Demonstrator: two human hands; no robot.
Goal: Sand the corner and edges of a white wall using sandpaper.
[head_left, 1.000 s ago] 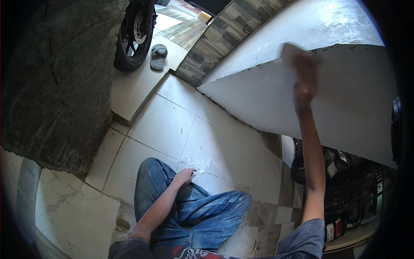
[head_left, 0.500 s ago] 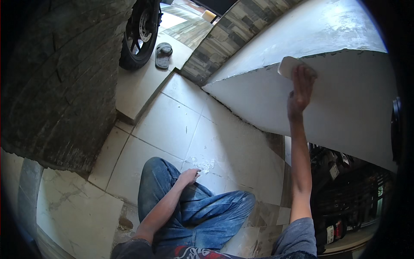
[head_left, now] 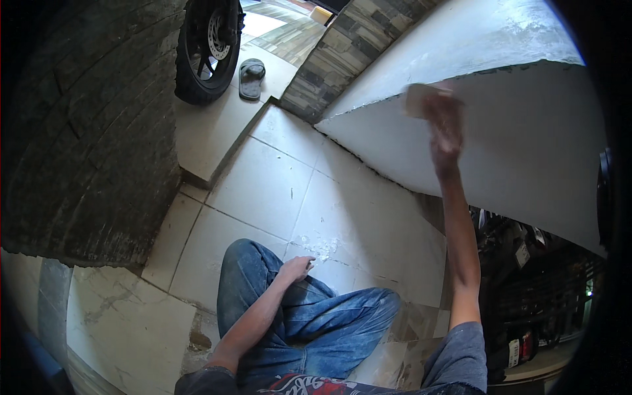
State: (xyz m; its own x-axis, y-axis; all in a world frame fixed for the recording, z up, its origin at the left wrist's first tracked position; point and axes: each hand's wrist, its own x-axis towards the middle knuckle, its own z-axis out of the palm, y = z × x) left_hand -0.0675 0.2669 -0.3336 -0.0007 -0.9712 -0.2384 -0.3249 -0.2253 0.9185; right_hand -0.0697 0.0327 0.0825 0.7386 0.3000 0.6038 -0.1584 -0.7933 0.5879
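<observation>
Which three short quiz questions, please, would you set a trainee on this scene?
1. Which hand holds the pale flat tool: A left, B right, C both?
2. True or false: in the picture, the grey slide sandal lies to the right of the motorcycle wheel.
3. What lies on the floor tiles just beyond the left hand?

Key:
1. B, the right hand.
2. True.
3. White debris.

The right grip [head_left: 446, 128] holds a pale, flat pad [head_left: 415, 102] at a smooth grey-white wall [head_left: 526, 138]. The left grip [head_left: 296, 269] lies over blue denim trousers [head_left: 247, 296], near white crumbs [head_left: 322, 247] on pale floor tiles [head_left: 259, 179].
</observation>
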